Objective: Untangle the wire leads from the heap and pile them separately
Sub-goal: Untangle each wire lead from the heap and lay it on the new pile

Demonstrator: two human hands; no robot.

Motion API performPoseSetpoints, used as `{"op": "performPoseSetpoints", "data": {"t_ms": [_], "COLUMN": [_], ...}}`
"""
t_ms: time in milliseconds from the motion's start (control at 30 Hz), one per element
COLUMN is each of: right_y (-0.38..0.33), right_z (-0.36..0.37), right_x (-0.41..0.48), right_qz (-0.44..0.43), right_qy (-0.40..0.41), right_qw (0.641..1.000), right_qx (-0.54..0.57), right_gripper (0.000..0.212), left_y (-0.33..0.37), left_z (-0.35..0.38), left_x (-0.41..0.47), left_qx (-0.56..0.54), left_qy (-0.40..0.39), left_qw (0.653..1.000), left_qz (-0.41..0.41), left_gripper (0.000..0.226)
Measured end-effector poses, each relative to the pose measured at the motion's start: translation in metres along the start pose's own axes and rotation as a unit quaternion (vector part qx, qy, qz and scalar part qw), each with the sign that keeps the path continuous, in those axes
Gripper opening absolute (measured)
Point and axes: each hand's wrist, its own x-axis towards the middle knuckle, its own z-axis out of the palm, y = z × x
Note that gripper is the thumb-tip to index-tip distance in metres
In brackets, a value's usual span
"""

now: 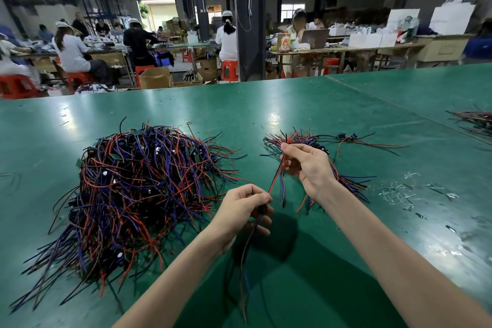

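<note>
Two grips on one wire lead (275,176); step in hand looks like freeing and straightening a single lead before adding it to the pile. Left grip (243,210): fingers curled tight round the dark lower part of the lead, with thin tails hanging below it over the worktop (266,104). Right grip (306,165): pinches the red and black strands between thumb and fingertips, remaining fingers loosely bent, raised over the near side of the sorted pile (348,184). Holds the lead stretched between both grips, off the surface. Big tangled heap (138,186) of red, blue and black leads just left of the left grip; cannot tell whether a stray red strand from it is hooked on the held lead. Sorted pile small, heap large, so judged early in the task. Clear plastic scraps (396,194) lying right of the pile.

Next move likely calls for:
- checking the tails are loose
- laying the lead along the sorted pile
- letting go with both grips
- reaching back to the heap's edge for another
</note>
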Motion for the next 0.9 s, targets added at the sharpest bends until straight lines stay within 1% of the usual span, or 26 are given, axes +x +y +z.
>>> {"op": "performPoseSetpoints", "data": {"t_ms": [67, 133, 233, 333, 400, 533, 633, 700, 767, 800, 833, 900], "right_y": [0.000, 0.000, 0.002, 0.003, 0.002, -0.003, -0.009, -0.012, -0.013, -0.013, -0.013, -0.013], "right_z": [-0.002, -0.003, -0.006, -0.006, -0.007, -0.010, -0.008, -0.007, -0.007, -0.008, -0.008, -0.008], "right_x": [0.002, 0.003, 0.005, 0.006, 0.006, 0.007, 0.006, 0.006, 0.005, 0.005, 0.005, 0.004], "right_qz": [-0.019, -0.036, -0.074, -0.107, -0.106, -0.036, 0.036, 0.116, 0.191, 0.213, 0.222, 0.200], "right_qy": [0.012, 0.022, 0.029, 0.042, 0.058, 0.053, 0.046, 0.033, 0.021, 0.019, 0.017, 0.015], "right_qw": [1.000, 0.999, 0.993, 0.985, 0.983, 0.996, 0.998, 0.991, 0.972, 0.964, 0.960, 0.971], "right_qx": [-0.010, -0.026, -0.082, -0.126, -0.137, -0.066, -0.005, 0.058, 0.135, 0.161, 0.170, 0.126], "right_gripper": [0.017, 0.013, 0.009, 0.011, 0.014, 0.020, 0.017, 0.015, 0.017, 0.019, 0.019, 0.017], "left_y": [0.000, 0.001, 0.002, 0.001, 0.000, -0.002, -0.002, -0.001, -0.001, -0.001, -0.001, 0.000], "left_z": [0.000, 0.000, -0.002, -0.002, -0.002, 0.003, 0.004, 0.006, 0.009, 0.010, 0.011, 0.009], "left_x": [0.000, 0.000, 0.001, 0.001, 0.001, 0.001, 0.000, -0.002, -0.003, -0.004, -0.005, -0.005], "left_qx": [0.003, 0.001, -0.002, 0.007, 0.026, 0.040, 0.042, 0.042, 0.040, 0.041, 0.044, 0.049], "left_qy": [0.012, 0.025, 0.041, 0.045, 0.042, 0.033, 0.029, 0.021, 0.009, 0.005, 0.003, 0.003], "left_qw": [1.000, 1.000, 0.999, 0.999, 0.999, 0.999, 0.999, 0.999, 0.999, 0.999, 0.999, 0.999], "left_qz": [-0.009, -0.012, -0.012, -0.002, 0.002, -0.008, -0.009, -0.008, -0.010, -0.010, -0.010, -0.009], "left_gripper": [0.016, 0.017, 0.015, 0.015, 0.015, 0.013, 0.012, 0.012, 0.011, 0.011, 0.012, 0.013]}}
